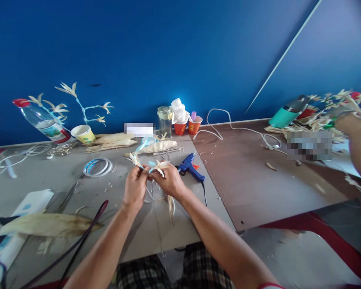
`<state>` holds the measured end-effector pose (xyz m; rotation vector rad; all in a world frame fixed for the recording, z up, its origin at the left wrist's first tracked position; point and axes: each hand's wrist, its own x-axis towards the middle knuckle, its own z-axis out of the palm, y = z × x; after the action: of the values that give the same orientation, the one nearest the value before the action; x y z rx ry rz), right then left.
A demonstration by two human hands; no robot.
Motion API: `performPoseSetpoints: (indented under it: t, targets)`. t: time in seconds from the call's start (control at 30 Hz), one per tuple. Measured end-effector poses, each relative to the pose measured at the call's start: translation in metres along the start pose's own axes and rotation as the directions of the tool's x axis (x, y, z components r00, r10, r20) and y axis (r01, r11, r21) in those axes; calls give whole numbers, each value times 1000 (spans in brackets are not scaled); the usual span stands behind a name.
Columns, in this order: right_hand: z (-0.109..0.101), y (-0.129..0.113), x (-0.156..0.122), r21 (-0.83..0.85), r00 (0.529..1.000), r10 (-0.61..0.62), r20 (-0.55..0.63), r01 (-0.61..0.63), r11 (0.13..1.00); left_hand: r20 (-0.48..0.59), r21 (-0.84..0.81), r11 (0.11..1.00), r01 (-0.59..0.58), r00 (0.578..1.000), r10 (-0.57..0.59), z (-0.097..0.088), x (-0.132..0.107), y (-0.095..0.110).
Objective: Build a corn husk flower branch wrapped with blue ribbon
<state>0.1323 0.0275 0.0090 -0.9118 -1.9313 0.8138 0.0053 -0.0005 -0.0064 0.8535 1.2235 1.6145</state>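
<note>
My left hand (136, 186) and my right hand (171, 180) meet over the front of the table, fingers pinched on a husk-petal flower branch (160, 166). The branch has pale pointed petals and light blue wrapping on its stem; fingers hide part of it. Just right of my right hand lies a blue hot glue gun (192, 167), its nozzle towards that hand. Behind my hands rests a pale dried corn husk (161, 146). To the left of my left hand are rolls of tape (96, 167), white and blue. Thin husk strips (171, 210) lie below my right wrist.
At the back left, similar flower stems stand in a yellow paper cup (83, 133) beside a tilted plastic bottle (49, 124). A glass jar (165, 124) and red cups (195, 126) line the wall. A co-worker's arm (359, 140) reaches in at right near a teal bottle (284, 117).
</note>
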Motion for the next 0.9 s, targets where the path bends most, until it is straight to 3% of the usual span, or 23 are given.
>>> performPoseSetpoints:
  t: [0.13, 0.33, 0.4, 0.53, 0.6, 0.8, 0.9]
  targets:
    - [-1, -2, 1, 22, 998, 18, 68, -20, 1000, 0, 5, 1000, -16, 1000, 16, 2, -2, 3]
    - [2, -3, 0, 40, 995, 19, -93, -16, 999, 81, -103, 994, 44, 996, -36, 2, -6, 8]
    - [3, -3, 0, 57, 997, 28, -78, -23, 998, 96, -113, 992, 51, 995, -40, 4, -7, 11]
    - [7, 0, -2, 142, 981, 183, -56, -174, 974, 90, -169, 983, 78, 994, -64, 8, -7, 19]
    - [8, 3, -2, 174, 976, 205, -67, -191, 966, 96, -186, 977, 99, 992, -82, 9, -7, 22]
    - [4, -2, -2, 88, 999, 19, -35, -15, 996, -24, -204, 975, 90, 995, -97, 4, 1, 24]
    - [5, -8, -6, 44, 998, -4, -57, 6, 999, -23, -200, 977, 77, 996, -83, 4, 1, 25]
